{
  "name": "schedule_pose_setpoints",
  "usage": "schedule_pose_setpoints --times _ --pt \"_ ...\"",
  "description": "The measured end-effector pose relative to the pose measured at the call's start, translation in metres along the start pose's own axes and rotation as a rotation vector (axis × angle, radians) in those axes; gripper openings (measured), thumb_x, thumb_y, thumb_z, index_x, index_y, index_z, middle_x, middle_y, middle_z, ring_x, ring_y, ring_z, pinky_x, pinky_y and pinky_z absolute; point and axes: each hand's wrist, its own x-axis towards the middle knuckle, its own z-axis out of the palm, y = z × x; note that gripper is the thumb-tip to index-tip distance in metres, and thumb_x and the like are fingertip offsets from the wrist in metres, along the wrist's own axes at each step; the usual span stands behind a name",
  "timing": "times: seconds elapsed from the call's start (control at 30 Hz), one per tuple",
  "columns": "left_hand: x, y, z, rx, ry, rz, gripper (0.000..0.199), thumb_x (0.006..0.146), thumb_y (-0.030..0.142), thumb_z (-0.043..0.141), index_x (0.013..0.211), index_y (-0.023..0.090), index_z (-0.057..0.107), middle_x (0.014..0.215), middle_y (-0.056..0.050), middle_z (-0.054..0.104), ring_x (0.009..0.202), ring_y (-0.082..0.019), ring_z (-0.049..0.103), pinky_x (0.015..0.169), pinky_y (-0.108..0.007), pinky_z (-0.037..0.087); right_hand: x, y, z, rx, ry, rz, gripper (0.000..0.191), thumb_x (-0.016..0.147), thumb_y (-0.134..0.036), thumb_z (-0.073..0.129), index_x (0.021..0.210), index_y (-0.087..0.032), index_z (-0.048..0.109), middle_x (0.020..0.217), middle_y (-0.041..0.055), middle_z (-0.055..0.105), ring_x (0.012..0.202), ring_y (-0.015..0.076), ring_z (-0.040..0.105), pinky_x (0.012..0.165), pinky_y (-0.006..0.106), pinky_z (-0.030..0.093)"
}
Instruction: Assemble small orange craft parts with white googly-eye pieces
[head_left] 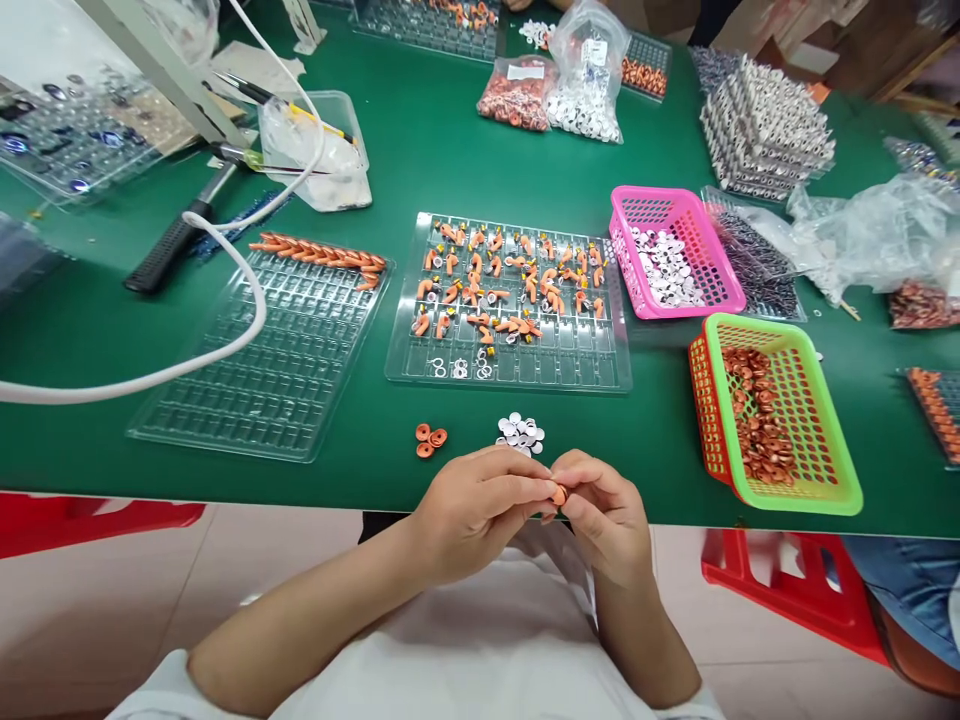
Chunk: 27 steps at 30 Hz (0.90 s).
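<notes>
Fingers of the left hand [476, 515] and the right hand [616, 515] are clamped together on a small copper-coloured piece [559, 495], held between them at the near edge of the green tabletop [652, 430]; just beyond them lies a heap of white discs [522, 432], with four copper-coloured rings [425, 450] to its left; farther back sits a clear compartment tray [551, 370] part-filled with orange curved parts [474, 287]; off to the right stand a pink basket [625, 256] and a lime-green basket [831, 440].
</notes>
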Motion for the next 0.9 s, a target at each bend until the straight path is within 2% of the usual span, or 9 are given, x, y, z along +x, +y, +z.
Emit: schedule_pose_setpoints --times 0.17,0.37,0.63,0.9 --pt "-0.002 0.0 0.001 -0.008 0.018 -0.022 0.018 0.091 0.007 0.062 0.102 0.02 0.068 0.093 -0.007 0.075 0.081 -0.013 0.071 0.072 -0.021 0.059 0.002 0.003 0.003 0.074 0.005 0.039 0.017 0.088 -0.034 0.072 0.101 -0.023 0.073 0.085 0.0048 0.062 0.074 0.016 0.063 0.054 0.025 0.06" --pt "-0.003 0.0 0.001 -0.018 0.029 -0.037 0.019 0.09 0.005 0.062 0.102 0.019 0.068 0.094 -0.007 0.074 0.082 -0.012 0.071 0.072 -0.019 0.058 0.003 0.002 0.006 0.171 -0.008 0.063 0.015 0.088 -0.028 0.071 0.103 -0.024 0.074 0.087 0.0039 0.061 0.074 0.0136 0.064 0.056 0.022 0.06" --pt "-0.006 -0.001 0.001 0.01 0.028 -0.035 0.019 0.09 0.005 0.063 0.102 0.019 0.068 0.092 -0.007 0.075 0.081 -0.013 0.071 0.07 -0.021 0.059 0.003 0.005 0.008 0.169 0.01 0.078 0.017 0.087 -0.034 0.072 0.1 -0.024 0.071 0.087 0.0024 0.058 0.07 0.0126 0.061 0.053 0.021 0.059" --pt "-0.01 -0.002 0.002 0.012 0.044 -0.032 0.019 0.087 0.003 0.065 0.101 0.016 0.069 0.092 -0.007 0.073 0.08 -0.014 0.071 0.071 -0.023 0.06 0.004 0.001 0.014 0.322 0.05 0.278 0.019 0.082 -0.037 0.077 0.093 -0.022 0.072 0.088 0.0024 0.058 0.065 0.0107 0.057 0.055 0.021 0.056"
